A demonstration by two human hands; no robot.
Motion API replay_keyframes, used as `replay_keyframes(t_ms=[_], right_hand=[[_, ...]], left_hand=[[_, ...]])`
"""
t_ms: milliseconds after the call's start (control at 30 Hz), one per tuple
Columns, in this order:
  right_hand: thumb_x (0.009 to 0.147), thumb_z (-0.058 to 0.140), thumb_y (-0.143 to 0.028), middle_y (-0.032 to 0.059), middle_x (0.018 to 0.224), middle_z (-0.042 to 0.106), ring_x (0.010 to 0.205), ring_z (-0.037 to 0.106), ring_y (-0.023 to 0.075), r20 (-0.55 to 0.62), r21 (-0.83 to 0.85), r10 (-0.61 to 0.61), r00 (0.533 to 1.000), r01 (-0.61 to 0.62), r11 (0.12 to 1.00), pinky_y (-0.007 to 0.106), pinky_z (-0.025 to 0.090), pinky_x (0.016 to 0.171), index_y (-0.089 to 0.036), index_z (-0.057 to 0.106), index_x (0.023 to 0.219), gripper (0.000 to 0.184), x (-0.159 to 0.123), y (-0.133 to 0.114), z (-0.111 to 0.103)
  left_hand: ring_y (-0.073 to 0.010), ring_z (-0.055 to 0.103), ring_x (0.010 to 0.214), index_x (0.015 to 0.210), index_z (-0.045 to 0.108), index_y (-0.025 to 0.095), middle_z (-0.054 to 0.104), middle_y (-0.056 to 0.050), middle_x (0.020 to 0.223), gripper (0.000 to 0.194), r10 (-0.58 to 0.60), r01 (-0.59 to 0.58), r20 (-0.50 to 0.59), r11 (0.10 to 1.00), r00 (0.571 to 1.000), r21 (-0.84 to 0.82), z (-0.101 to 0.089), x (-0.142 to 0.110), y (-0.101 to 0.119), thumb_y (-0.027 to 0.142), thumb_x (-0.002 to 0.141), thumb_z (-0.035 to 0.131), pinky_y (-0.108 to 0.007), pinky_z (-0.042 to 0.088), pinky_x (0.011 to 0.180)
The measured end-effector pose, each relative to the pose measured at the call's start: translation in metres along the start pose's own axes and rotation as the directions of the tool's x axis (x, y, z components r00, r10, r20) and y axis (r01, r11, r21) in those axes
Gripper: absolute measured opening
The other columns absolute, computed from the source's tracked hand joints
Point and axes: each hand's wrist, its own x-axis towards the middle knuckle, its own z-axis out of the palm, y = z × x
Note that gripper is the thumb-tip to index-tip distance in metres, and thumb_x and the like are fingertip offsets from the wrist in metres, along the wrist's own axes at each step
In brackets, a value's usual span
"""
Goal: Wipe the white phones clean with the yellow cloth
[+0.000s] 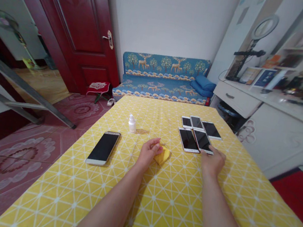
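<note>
Left hand [147,154] curled at folded yellow cloth [162,156]; right hand [212,161] at a smartphone [203,141].

Nearest, both forearms rest over a cotton-like tablecloth [171,211] printed in a white lattice on yellow. Left fingers [156,144] are bent, tips on the soft wedge of cloth; any pinch cannot be confirmed. Right fingers lie extended and pressed together, tips at the smartphone's near end. That glossy black-screened phone has its long axis running far-left to near-right, and it touches four other smartphones [188,140] grouped just beyond. Well left, a gold-rimmed smartphone [103,148] lies tilted near the table's left edge. A small white dropper bottle [132,124] stands upright further on, short of the far edge. Beyond the table stands a blue deer-print sofa [162,78].
</note>
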Motion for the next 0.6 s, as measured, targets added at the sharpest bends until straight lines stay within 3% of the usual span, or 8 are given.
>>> replay_keyframes(t_ms=[100, 200, 267, 367, 600], right_hand=[[0.080, 0.059, -0.030, 0.0136, 0.126, 0.052, 0.107, 0.052, 0.0302, -0.069, -0.098, -0.024, 0.997, 0.017, 0.995, 0.042, 0.042, 0.083, -0.019, 0.067, 0.112, 0.034, -0.008, -0.017, -0.010], [0.082, 0.061, -0.028, 0.0078, 0.120, 0.060, 0.107, 0.049, 0.0275, 0.044, -0.149, -0.232, 0.972, 0.236, 0.960, 0.039, 0.037, 0.086, -0.022, 0.072, 0.103, 0.024, -0.020, -0.035, -0.013], [0.083, 0.061, -0.028, 0.0059, 0.114, 0.064, 0.104, 0.049, 0.0264, 0.134, -0.166, -0.294, 0.947, 0.314, 0.935, 0.039, 0.036, 0.086, -0.023, 0.073, 0.100, 0.021, -0.026, -0.043, -0.013], [0.084, 0.061, -0.029, 0.0061, 0.115, 0.066, 0.103, 0.051, 0.0260, 0.199, -0.198, -0.267, 0.943, 0.306, 0.931, 0.038, 0.036, 0.085, -0.022, 0.073, 0.102, 0.023, -0.033, -0.047, -0.012], [0.087, 0.057, -0.030, 0.0086, 0.124, 0.065, 0.117, 0.048, 0.0275, 0.227, -0.266, -0.173, 0.958, 0.232, 0.936, 0.041, 0.034, 0.092, -0.016, 0.065, 0.117, 0.034, -0.037, -0.048, -0.014]], left_hand=[[-0.0123, 0.065, 0.076, 0.098, 0.068, 0.015, 0.066, -0.008, 0.101, 0.020, 0.002, -0.002, 0.000, 1.000, 1.000, -0.007, 0.001, 0.000, 0.000, 0.015, 0.078, 0.068, -0.044, 0.055, 0.087], [-0.0120, 0.064, 0.075, 0.096, 0.068, 0.014, 0.067, -0.008, 0.097, 0.019, 0.004, -0.004, 0.002, 1.000, 1.000, -0.005, 0.001, 0.000, 0.000, 0.014, 0.077, 0.069, -0.044, 0.054, 0.089], [-0.0121, 0.064, 0.076, 0.096, 0.068, 0.015, 0.067, -0.007, 0.097, 0.018, 0.011, -0.011, 0.003, 1.000, 1.000, -0.003, 0.001, -0.001, -0.001, 0.015, 0.078, 0.069, -0.044, 0.053, 0.089], [-0.0125, 0.064, 0.077, 0.096, 0.068, 0.015, 0.067, -0.007, 0.097, 0.019, 0.018, -0.018, 0.003, 1.000, 1.000, -0.004, 0.001, -0.001, -0.001, 0.017, 0.077, 0.070, -0.045, 0.053, 0.090], [-0.0123, 0.064, 0.076, 0.094, 0.067, 0.015, 0.067, -0.006, 0.093, 0.020, 0.004, -0.004, 0.011, 1.000, 1.000, -0.016, 0.001, -0.001, 0.000, 0.017, 0.075, 0.072, -0.046, 0.052, 0.091]])
